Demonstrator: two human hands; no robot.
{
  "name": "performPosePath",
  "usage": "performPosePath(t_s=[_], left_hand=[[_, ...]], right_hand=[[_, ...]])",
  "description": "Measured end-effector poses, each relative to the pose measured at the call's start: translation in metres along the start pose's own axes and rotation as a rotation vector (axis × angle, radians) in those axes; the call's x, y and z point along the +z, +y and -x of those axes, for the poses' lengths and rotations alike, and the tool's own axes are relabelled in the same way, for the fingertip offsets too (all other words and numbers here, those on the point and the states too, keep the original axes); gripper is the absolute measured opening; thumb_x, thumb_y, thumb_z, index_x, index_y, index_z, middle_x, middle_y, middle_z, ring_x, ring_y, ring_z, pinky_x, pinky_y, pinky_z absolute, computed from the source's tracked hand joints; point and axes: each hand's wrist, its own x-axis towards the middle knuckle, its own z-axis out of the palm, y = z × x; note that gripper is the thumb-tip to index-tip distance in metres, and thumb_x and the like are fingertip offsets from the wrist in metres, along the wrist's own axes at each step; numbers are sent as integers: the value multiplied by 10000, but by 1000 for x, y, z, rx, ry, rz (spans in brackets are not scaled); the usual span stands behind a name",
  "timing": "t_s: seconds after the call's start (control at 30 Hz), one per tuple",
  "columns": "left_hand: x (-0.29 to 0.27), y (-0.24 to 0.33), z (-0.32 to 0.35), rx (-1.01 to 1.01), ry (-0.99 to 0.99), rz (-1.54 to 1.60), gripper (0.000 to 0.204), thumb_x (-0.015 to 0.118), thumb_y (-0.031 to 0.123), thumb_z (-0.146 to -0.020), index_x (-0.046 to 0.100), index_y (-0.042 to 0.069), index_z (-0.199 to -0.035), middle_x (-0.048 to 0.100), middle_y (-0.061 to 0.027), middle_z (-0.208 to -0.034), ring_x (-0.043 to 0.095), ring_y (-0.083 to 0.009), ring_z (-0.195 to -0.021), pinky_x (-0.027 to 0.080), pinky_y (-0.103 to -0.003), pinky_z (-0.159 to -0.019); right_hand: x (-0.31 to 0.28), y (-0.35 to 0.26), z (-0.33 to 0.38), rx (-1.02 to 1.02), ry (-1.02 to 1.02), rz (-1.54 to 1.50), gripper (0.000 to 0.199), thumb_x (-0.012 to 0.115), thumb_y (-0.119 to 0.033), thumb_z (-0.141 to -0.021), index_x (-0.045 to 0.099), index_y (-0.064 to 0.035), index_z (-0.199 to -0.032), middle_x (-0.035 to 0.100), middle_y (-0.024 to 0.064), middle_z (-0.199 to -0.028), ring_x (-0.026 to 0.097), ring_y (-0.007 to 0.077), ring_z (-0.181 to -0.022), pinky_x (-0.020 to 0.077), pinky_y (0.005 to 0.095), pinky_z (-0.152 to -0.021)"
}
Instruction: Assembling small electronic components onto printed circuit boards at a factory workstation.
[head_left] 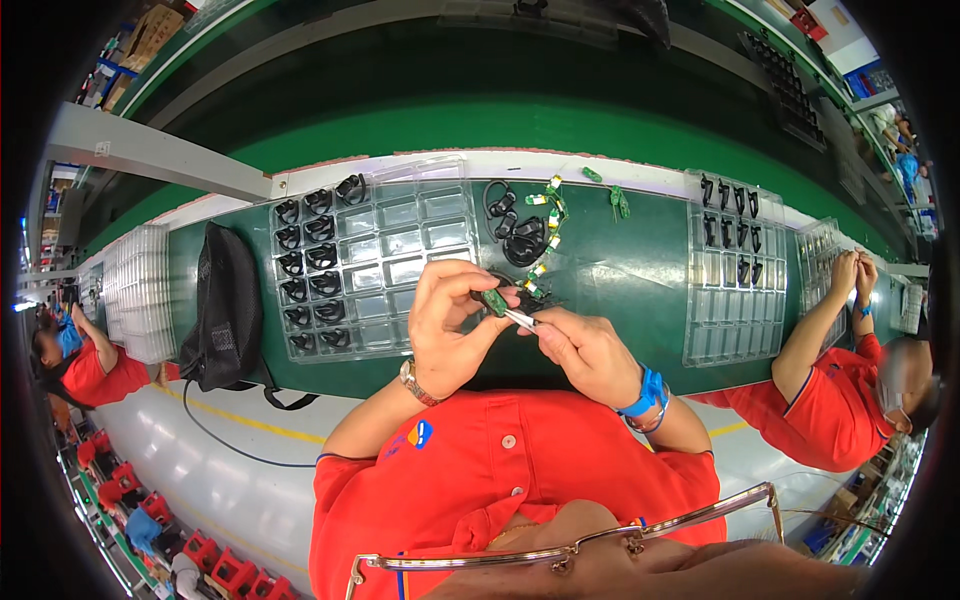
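Observation:
My left hand (pixel 443 328) pinches a small green circuit board (pixel 494 301) with a black part beside it, between thumb and fingers. In my right hand (pixel 592 352) is a pair of silver tweezers (pixel 522 320), its tips against or very near the board; contact cannot be made out. Just beyond my hands lie a heap of black earphone-like pieces (pixel 525 243) and a string of small green boards with white and yellow parts (pixel 555 212). Thin black wires (pixel 545 300) lie behind my right hand.
A clear compartment tray (pixel 435 240), its left columns holding black ear-hook pieces, lies at left. Another tray (pixel 705 310) with black pieces lies right. A black bag (pixel 228 300) and stacked trays (pixel 142 290) stand farther left. Co-workers sit at both sides, including a person in red (pixel 825 400).

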Motion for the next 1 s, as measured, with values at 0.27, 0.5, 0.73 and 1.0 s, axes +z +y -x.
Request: performPosePath(t_s=[0.27,0.5,0.73,1.0], left_hand=[[2,0,0,-38,-17,142,426,656,-202,-697,514,-53,-1071,411,-112,-1111,614,-239,-938,568,-399,-862],[0,-1,2,-68,-124,342,462,575,-192,-777,444,-21,-1185,384,-134,-1204,585,-236,-977,504,-433,-951],[0,-7,5,-61,-69,411,397,570,-104,-845,404,21,-1183,434,-174,-1202,579,-235,-915,502,-469,-926],[1,-4,7,-38,-160,416,494,515,-152,-853,348,67,-1262,444,-196,-1263,586,-251,-993,508,-398,-894]], right_hand=[[10,12,2,-168,130,81,174,515,-129,-943,577,14,-1019,606,169,-793,592,352,-665,464,395,-590],[11,11,3,-236,204,202,169,536,-132,-930,568,7,-1022,625,182,-835,612,366,-678,480,406,-577],[3,3,9,-239,214,315,148,562,-131,-915,589,-14,-1002,635,158,-852,617,352,-673,482,395,-572],[-6,-6,-1,-339,394,429,217,679,-140,-815,626,-39,-1000,564,94,-711,569,269,-587,453,364,-512]])
